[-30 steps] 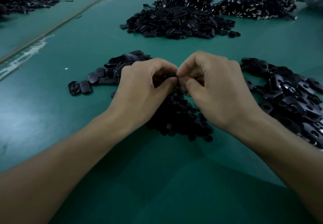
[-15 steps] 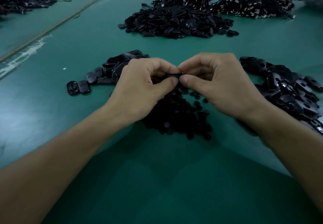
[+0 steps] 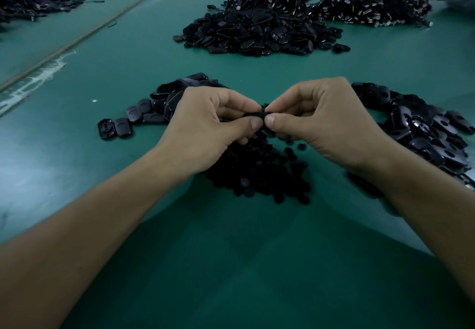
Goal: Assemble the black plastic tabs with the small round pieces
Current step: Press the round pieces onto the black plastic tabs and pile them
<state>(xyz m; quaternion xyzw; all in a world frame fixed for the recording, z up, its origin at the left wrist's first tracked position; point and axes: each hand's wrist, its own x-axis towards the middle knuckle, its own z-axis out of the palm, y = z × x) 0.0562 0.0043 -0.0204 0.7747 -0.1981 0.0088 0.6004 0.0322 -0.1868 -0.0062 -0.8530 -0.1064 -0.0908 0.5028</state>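
Between the 2 hands, just above the heap of small round black plastic pieces [image 3: 259, 174], a flat black plastic tab [image 3: 253, 115] is held off the table. The left hand [image 3: 205, 128] pinches 1 end and the right hand [image 3: 326, 125] pinches the other, perhaps seating a round piece, though that is hidden. The tab looks light, stiff and slick, so it is best gripped by its edges, leaving the middle free. Loose black tabs [image 3: 424, 133] lie right of the right hand.

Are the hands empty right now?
No, the left hand and right hand pinch a small black piece between them.
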